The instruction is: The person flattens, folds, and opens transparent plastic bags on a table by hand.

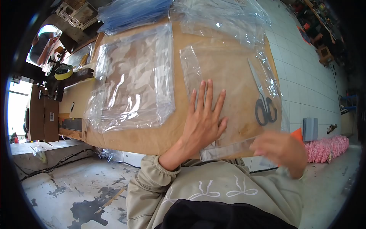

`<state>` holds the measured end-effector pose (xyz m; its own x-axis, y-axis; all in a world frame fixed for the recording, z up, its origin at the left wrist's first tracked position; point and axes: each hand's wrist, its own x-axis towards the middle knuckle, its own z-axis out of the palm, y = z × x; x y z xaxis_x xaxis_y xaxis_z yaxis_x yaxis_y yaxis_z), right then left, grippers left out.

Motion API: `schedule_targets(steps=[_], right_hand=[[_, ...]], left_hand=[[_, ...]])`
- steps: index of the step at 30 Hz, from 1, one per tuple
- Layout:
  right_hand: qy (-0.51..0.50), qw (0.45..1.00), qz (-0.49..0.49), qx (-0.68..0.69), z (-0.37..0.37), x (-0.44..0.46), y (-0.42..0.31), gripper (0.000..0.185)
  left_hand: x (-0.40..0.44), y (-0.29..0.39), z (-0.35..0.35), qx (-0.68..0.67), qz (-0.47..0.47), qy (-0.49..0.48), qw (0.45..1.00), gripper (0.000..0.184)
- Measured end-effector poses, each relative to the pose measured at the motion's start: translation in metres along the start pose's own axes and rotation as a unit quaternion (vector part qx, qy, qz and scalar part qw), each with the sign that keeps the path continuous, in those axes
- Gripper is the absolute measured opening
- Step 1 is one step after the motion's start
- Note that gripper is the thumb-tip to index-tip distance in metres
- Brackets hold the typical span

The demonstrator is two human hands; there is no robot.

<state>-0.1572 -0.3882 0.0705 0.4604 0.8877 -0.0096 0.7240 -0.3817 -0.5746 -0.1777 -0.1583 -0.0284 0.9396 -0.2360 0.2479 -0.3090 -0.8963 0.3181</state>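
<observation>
I see my left hand point(202, 122) open and flat, palm down, upon the clear plastic sheet point(228, 68) in the right half of the frame. Its narrow clear lower strip point(228, 149) has its long axis from left to right, rising a little rightward. My right hand point(280, 150) is nearer to the right end of this strip; it is blurred, so I cannot tell if it grips. The black-handled metal scissors point(262, 94) lie above it, blades pointing up-left.
</observation>
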Motion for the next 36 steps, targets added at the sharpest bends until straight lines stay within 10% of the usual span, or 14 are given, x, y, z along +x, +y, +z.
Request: schedule_targets(steps=[3, 9, 18, 27, 29, 36], right_hand=[[0.021, 0.995, 0.040, 0.093, 0.059, -0.024, -0.018, 0.018], [0.203, 0.969, 0.022, -0.137, 0.112, -0.022, -0.030, 0.026], [0.065, 0.976, 0.130, -0.164, 0.088, 0.024, 0.015, 0.067], [0.124, 0.909, -0.101, -0.386, 0.078, 0.107, 0.102, 0.056], [0.132, 0.981, 0.016, -0.139, 0.073, 0.124, 0.112, 0.048], [0.146, 0.974, 0.020, -0.171, 0.068, 0.131, 0.117, 0.047]], left_hand=[[-0.001, 0.000, 0.000, 0.009, 0.006, 0.006, 1.000, 0.062], [-0.005, -0.003, 0.003, 0.024, 0.016, 0.010, 1.000, 0.057], [-0.006, -0.003, 0.005, 0.011, 0.019, 0.021, 1.000, 0.056], [-0.008, -0.008, 0.011, -0.082, 0.074, 0.074, 0.991, 0.060], [-0.007, -0.010, 0.012, -0.066, 0.083, 0.067, 0.992, 0.065], [-0.008, -0.010, 0.009, -0.062, 0.095, 0.061, 0.992, 0.070]])
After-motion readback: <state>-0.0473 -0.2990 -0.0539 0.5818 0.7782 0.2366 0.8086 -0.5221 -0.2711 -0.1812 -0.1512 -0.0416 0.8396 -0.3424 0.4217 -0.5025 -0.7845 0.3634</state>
